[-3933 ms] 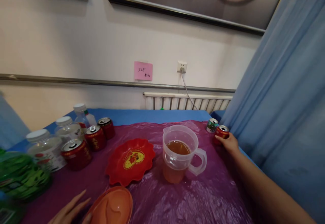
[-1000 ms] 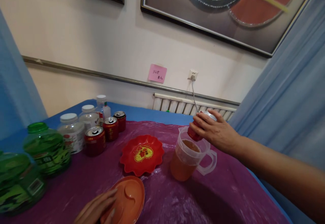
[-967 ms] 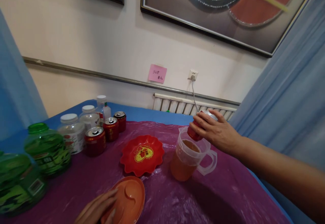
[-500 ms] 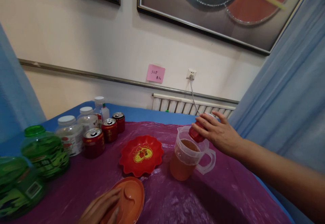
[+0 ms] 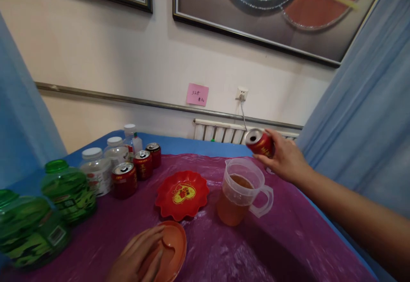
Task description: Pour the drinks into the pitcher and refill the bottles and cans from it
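My right hand [image 5: 286, 156] is wrapped round a red drink can [image 5: 263, 144], above and to the right of a clear plastic jug. The can is tilted, its opened top facing left and toward me. Amber liquid fills much of the jug [image 5: 235, 194], whose handle points right. At the lower edge, my left hand [image 5: 139, 252] lies open with its fingers stretched over an orange dish [image 5: 177, 235]; part of the dish is hidden under it. Between dish and jug sits a red scalloped plate [image 5: 198, 192] with a yellow print.
On the left stand red cans [image 5: 124, 181], white-capped clear bottles [image 5: 96, 171] and green plastic jugs [image 5: 68, 190]. Purple plastic sheeting [image 5: 221, 256] covers much of the blue-topped table [image 5: 177, 144]. Behind are a radiator [image 5: 221, 132], a plugged-in cord [image 5: 242, 113] and blue curtains [image 5: 361, 115].
My right hand has turned the can from mouth-down over the jug to mouth-up and raised it off the rim. My left hand stays on the orange dish.
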Demonstrator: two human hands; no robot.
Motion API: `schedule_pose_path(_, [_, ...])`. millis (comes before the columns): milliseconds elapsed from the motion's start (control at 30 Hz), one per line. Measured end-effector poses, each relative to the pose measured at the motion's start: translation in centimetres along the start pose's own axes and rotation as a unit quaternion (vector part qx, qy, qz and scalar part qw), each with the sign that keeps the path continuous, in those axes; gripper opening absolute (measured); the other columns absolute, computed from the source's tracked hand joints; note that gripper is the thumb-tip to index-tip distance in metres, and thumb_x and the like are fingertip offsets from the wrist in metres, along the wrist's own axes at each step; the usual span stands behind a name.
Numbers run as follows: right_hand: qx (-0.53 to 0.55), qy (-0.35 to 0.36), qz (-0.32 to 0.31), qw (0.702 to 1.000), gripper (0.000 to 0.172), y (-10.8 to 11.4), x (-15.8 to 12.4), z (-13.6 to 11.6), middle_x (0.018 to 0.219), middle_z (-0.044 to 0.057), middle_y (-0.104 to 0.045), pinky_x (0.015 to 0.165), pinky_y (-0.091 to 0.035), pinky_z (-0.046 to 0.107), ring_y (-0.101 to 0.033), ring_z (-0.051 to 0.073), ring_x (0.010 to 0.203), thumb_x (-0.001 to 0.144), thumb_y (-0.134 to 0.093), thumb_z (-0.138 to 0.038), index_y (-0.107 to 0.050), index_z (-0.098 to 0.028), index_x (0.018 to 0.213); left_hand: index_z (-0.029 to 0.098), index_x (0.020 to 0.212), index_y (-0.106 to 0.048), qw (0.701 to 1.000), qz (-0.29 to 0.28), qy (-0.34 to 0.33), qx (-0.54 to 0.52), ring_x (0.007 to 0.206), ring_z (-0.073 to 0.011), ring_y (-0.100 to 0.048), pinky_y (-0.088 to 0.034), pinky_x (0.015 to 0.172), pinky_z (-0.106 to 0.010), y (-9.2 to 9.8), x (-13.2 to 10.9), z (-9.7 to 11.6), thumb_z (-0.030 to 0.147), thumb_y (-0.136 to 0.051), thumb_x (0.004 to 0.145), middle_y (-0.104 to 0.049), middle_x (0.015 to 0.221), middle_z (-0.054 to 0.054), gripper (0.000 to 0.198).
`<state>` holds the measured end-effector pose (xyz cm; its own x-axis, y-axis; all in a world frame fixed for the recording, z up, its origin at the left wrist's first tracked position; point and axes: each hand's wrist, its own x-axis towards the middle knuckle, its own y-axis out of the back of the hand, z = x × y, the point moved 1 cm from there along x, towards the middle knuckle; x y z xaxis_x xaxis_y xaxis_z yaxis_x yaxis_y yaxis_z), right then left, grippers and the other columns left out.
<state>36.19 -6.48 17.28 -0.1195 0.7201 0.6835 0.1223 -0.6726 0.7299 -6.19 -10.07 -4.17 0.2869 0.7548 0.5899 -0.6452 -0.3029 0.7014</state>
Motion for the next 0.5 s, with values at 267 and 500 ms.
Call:
schedule_pose_path(267, [0.407, -0.07, -0.057, 0.909, 0.044, -1.8, -6.1, -11.6, 0.117, 0.01, -0.07, 0.08, -0.058, 0.037, -0.071, 0.025, 0.099, 0.092, -0.062, -0.039, -0.047, -0.026, 0.131, 0.032, 0.141, -0.052, 0.992, -0.018, 0.061, -0.107, 0.114, -0.0245, -0.071, -0.061, 0.093, -0.035, 3.5, 3.3, 5.7, 0.048, -0.064, 0.09, -0.069, 0.134, -0.007, 0.055])
schedule_pose_path(500, [0.459, -0.061, -0.163, 0.871, 0.065, -7.7, -12.1, -21.5, 0.122, 0.011, -0.07, 0.094, -0.054, 0.048, -0.067, 0.031, 0.107, 0.073, -0.075, -0.027, -0.051, -0.025, 0.134, 0.025, 0.141, -0.048, 0.976, 0.005, 0.131, -0.172, 0.121, -0.0301, -0.066, -0.056, 0.101, -0.045, 3.8, 3.2, 8.2, 0.056, -0.074, 0.08, -0.065, 0.136, -0.012, 0.073])
